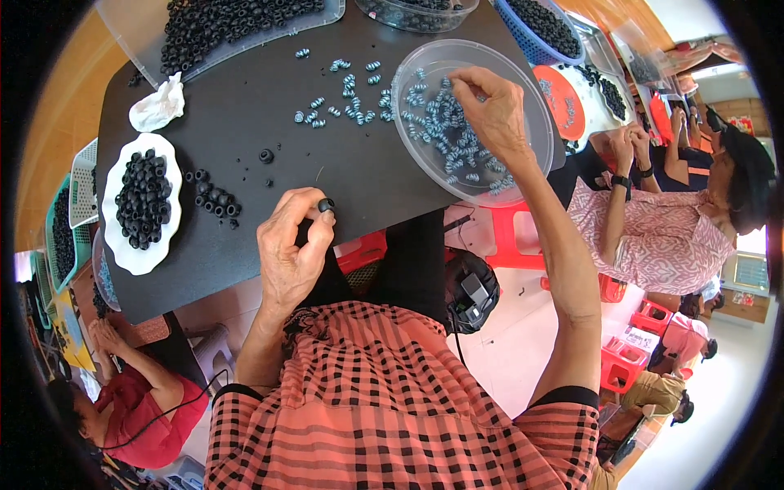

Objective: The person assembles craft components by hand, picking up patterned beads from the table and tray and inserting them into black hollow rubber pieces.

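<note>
My left hand [290,245] is closed at the table's near edge, with a black ring-shaped piece [327,205] pinched between thumb and forefinger. Over the round clear plastic tub [400,114] at the right, my right hand [494,110] has thumb and forefinger drawn together. Whatever is between those fingertips is too small to make out. Inside the tub lie many small blue-and-black striped spiral pieces [457,147]. More of these striped pieces [351,106] are scattered on the dark table [245,90], left of the tub.
A white scalloped dish [121,245] holds black pieces; loose ones [214,198] lie beside it. Behind are a crumpled white tissue [159,104], a clear bin [229,69] and a blue basket [523,41]. People sit at left [151,408] and right [653,229].
</note>
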The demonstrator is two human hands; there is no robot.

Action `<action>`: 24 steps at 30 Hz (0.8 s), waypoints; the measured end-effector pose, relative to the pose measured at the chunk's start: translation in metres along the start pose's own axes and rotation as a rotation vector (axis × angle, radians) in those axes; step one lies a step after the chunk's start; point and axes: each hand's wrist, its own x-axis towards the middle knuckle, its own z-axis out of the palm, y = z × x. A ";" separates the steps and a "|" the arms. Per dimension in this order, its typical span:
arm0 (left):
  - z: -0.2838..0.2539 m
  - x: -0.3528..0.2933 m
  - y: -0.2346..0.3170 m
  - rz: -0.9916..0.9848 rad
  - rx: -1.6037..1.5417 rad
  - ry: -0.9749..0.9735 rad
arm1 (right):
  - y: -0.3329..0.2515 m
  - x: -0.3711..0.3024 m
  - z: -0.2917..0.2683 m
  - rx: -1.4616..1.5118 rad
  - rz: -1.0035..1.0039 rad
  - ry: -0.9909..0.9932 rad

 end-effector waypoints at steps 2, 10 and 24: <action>0.000 0.001 0.001 -0.008 0.006 -0.003 | 0.001 -0.001 0.001 -0.024 -0.064 -0.010; -0.001 0.001 0.002 -0.004 0.001 -0.006 | 0.019 -0.004 -0.013 -0.141 0.058 0.085; 0.002 0.001 0.005 -0.054 -0.050 0.027 | 0.029 -0.004 -0.010 -0.211 -0.034 0.033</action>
